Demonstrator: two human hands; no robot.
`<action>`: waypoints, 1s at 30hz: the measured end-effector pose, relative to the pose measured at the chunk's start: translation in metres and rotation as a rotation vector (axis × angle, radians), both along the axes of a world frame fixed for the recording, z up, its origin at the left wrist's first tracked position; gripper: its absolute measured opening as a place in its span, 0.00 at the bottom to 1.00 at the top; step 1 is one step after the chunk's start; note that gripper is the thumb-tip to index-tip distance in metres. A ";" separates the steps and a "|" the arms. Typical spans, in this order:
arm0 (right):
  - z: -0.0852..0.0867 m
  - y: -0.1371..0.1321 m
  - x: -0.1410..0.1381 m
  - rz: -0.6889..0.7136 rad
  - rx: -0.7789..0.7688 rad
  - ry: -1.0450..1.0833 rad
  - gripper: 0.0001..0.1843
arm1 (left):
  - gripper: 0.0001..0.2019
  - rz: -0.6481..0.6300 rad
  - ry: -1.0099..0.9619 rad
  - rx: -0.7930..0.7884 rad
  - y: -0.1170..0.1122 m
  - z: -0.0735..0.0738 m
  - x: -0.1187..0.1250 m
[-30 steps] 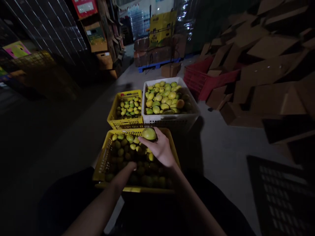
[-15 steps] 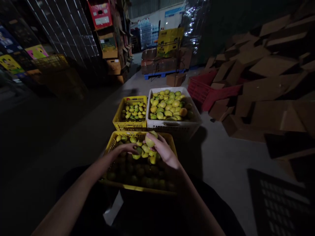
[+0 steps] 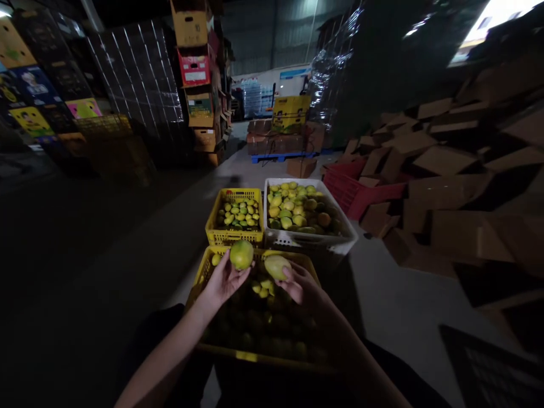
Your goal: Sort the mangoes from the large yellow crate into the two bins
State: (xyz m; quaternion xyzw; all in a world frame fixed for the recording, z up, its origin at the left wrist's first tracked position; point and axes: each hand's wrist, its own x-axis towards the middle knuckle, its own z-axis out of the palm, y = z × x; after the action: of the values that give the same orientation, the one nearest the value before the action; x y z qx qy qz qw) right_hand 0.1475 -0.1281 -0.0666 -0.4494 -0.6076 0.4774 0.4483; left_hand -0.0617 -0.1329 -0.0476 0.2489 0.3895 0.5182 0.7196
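My left hand (image 3: 224, 280) holds a round green-yellow fruit (image 3: 241, 254) raised above the near yellow crate (image 3: 204, 271). My right hand (image 3: 301, 284) grips a paler yellow fruit (image 3: 277, 266) just beside it. Both hands hover over that crate, which is full of green and yellow fruit lying in shadow. Beyond it stand a smaller yellow crate (image 3: 212, 231) of small green fruit and a white crate (image 3: 344, 243) of larger yellow-green fruit.
A red crate (image 3: 352, 195) and a heap of flattened cardboard boxes (image 3: 446, 170) fill the right side. Stacked cartons (image 3: 198, 85) and wrapped pallets (image 3: 136, 85) line the left. A blue pallet with boxes (image 3: 283, 139) stands at the back. A dark crate (image 3: 497, 368) lies at lower right.
My left hand has come up out of the near crate with a fruit in it. My right hand keeps its fruit. The view has tilted upward.
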 end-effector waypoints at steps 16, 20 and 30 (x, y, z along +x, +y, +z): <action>0.013 -0.013 -0.028 -0.322 0.254 0.058 0.26 | 0.30 0.408 0.722 0.719 -0.002 0.001 -0.003; 0.011 -0.021 -0.030 -0.435 0.447 -0.268 0.26 | 0.27 0.413 0.845 0.856 -0.008 0.004 -0.003; 0.009 -0.020 -0.028 -0.437 0.492 -0.062 0.27 | 0.31 0.329 0.734 0.776 -0.008 0.006 -0.003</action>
State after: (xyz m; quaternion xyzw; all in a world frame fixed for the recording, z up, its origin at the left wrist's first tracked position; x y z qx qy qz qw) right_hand 0.1192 -0.1480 -0.0575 -0.4616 -0.6072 0.1949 0.6166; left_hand -0.0647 -0.1414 -0.0412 0.5957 0.4289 0.6085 0.3018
